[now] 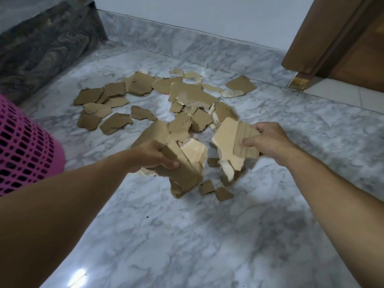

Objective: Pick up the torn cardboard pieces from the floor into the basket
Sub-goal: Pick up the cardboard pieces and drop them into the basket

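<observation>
Left grip holds cardboard stack, long axis downward | right grip holds pieces

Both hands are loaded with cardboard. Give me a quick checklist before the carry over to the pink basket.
1. Left hand grips its stack of cardboard: ok.
2. Right hand grips its bundle: ok, but some of its pieces hang loose below.
3. Pink basket within reach on the left: ok.
4. Basket opening free: cannot tell, the top is out of frame.
5. Path from hands to basket over the marble floor: ok, nothing stands in it.
6. Floor cleared: not ok, many pieces lie beyond the hands, and two small scraps under them.
</observation>
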The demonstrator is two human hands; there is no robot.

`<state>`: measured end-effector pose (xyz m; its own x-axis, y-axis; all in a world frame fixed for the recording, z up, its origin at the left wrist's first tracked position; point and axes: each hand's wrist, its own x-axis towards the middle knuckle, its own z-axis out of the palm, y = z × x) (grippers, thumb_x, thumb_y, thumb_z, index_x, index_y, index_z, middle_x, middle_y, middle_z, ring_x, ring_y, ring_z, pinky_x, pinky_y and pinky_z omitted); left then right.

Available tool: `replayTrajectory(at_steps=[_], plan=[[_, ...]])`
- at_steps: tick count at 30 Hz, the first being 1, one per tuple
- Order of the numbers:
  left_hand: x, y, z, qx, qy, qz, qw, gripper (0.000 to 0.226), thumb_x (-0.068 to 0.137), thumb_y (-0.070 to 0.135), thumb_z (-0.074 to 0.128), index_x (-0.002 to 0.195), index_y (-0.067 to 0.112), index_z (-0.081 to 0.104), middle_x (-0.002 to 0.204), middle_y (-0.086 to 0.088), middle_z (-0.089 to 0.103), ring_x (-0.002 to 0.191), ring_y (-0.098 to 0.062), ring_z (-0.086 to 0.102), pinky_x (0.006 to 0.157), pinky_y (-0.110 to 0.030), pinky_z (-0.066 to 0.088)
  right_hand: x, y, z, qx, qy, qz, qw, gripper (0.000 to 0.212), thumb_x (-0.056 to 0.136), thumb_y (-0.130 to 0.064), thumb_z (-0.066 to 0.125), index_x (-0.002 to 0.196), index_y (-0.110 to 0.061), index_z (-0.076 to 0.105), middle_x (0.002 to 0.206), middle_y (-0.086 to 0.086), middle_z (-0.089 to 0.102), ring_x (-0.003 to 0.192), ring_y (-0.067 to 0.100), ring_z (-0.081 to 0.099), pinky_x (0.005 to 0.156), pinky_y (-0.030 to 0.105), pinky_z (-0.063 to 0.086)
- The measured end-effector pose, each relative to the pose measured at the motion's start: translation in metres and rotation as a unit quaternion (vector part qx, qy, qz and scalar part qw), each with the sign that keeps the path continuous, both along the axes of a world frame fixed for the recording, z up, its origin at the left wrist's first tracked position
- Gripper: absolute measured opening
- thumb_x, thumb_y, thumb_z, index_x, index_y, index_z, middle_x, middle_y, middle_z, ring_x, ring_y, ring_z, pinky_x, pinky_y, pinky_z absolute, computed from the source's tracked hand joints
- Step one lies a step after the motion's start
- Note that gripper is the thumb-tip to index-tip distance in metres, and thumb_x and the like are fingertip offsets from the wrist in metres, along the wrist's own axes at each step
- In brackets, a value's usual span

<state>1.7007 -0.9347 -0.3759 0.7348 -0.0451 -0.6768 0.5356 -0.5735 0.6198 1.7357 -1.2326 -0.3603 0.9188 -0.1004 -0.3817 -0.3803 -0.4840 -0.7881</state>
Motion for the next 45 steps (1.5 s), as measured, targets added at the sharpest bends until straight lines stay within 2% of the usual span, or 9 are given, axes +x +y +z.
replayTrajectory(at_steps=[5,8,13,16,27,30,33,36,45], plan=[[-0.012,-0.024,-0.009,0.155,-0.088,-0.179,0.967,0.066,0.061,0.036,0.089,0.118,0.014,0.064,0.122,0.005,0.05,0.106,-0.016,0.049,0.084,-0.025,0.043,-0.016,0.002,-0.014,-0.153,0.061,0.169,0.972,0.033,0.063,-0.014,0.083,0.09,-0.024,0.068,0.089,0.003,0.068,0.082,0.021,0.067,0.064,0.031,0.057],[-0.015,-0.034,-0.014,0.181,-0.144,-0.238,0.943,0.065,0.06,0.04,0.088,0.115,0.011,0.067,0.132,0.002,0.046,0.116,-0.018,0.046,0.086,-0.023,0.039,-0.028,0.009,-0.024,-0.209,0.076,0.252,0.942,0.063,0.052,-0.031,0.088,0.108,-0.032,0.06,0.103,0.0,0.058,0.088,0.018,0.062,0.054,0.03,0.055],[-0.021,-0.046,-0.016,0.178,-0.149,-0.225,0.946,0.057,0.063,0.024,0.087,0.114,0.015,0.062,0.109,0.002,0.053,0.096,-0.017,0.049,0.075,-0.024,0.038,-0.037,0.02,-0.033,-0.312,0.044,0.313,0.896,0.1,0.045,-0.049,0.089,0.133,-0.035,0.043,0.124,0.002,0.038,0.118,0.025,0.043,0.09,0.039,0.05],[-0.021,-0.049,-0.017,0.168,-0.133,-0.219,0.952,0.049,0.066,0.019,0.085,0.108,0.017,0.06,0.1,0.003,0.052,0.089,-0.017,0.048,0.066,-0.025,0.034,-0.037,0.026,-0.03,-0.305,0.063,0.322,0.894,0.098,0.049,-0.04,0.091,0.134,-0.035,0.042,0.125,0.004,0.034,0.12,0.026,0.039,0.092,0.041,0.05],[-0.027,-0.03,-0.017,0.118,-0.095,-0.125,0.98,0.048,0.071,0.014,0.082,0.11,0.024,0.054,0.108,0.001,0.052,0.097,-0.019,0.051,0.075,-0.028,0.043,-0.028,0.058,-0.023,-0.328,0.098,0.386,0.857,0.102,0.052,-0.022,0.093,0.137,-0.032,0.038,0.115,0.0,0.057,0.096,0.024,0.056,0.082,0.036,0.054],[-0.029,-0.019,-0.019,0.101,-0.084,-0.087,0.988,0.048,0.072,0.012,0.082,0.107,0.024,0.052,0.108,0.0,0.051,0.096,-0.02,0.052,0.075,-0.029,0.044,-0.029,0.059,-0.023,-0.331,0.107,0.387,0.854,0.106,0.048,-0.028,0.095,0.139,-0.033,0.042,0.126,0.0,0.057,0.106,0.025,0.057,0.089,0.037,0.053],[-0.033,-0.011,-0.017,0.097,-0.081,-0.058,0.99,0.055,0.071,0.01,0.082,0.118,0.019,0.054,0.109,-0.001,0.053,0.097,-0.02,0.052,0.078,-0.031,0.047,-0.031,0.06,-0.021,-0.342,0.119,0.384,0.849,0.073,0.044,-0.035,0.096,0.107,-0.019,0.063,0.103,0.003,0.067,0.091,0.024,0.065,0.072,0.029,0.053],[-0.036,-0.002,-0.014,0.098,-0.075,-0.031,0.992,0.061,0.071,0.009,0.083,0.123,0.019,0.051,0.105,0.0,0.052,0.098,-0.021,0.053,0.079,-0.031,0.048,-0.032,0.06,-0.018,-0.35,0.123,0.38,0.848,0.059,0.044,-0.039,0.095,0.086,-0.015,0.061,0.081,-0.001,0.063,0.07,0.018,0.06,0.053,0.024,0.043],[-0.043,0.008,-0.005,0.06,-0.04,0.027,0.997,0.056,0.071,0.003,0.082,0.117,0.011,0.052,0.097,-0.002,0.054,0.097,-0.024,0.058,0.083,-0.038,0.057,-0.014,0.038,-0.003,-0.325,0.11,0.313,0.886,0.065,0.047,-0.04,0.095,0.092,-0.012,0.057,0.097,0.004,0.065,0.089,0.022,0.063,0.072,0.029,0.051]])
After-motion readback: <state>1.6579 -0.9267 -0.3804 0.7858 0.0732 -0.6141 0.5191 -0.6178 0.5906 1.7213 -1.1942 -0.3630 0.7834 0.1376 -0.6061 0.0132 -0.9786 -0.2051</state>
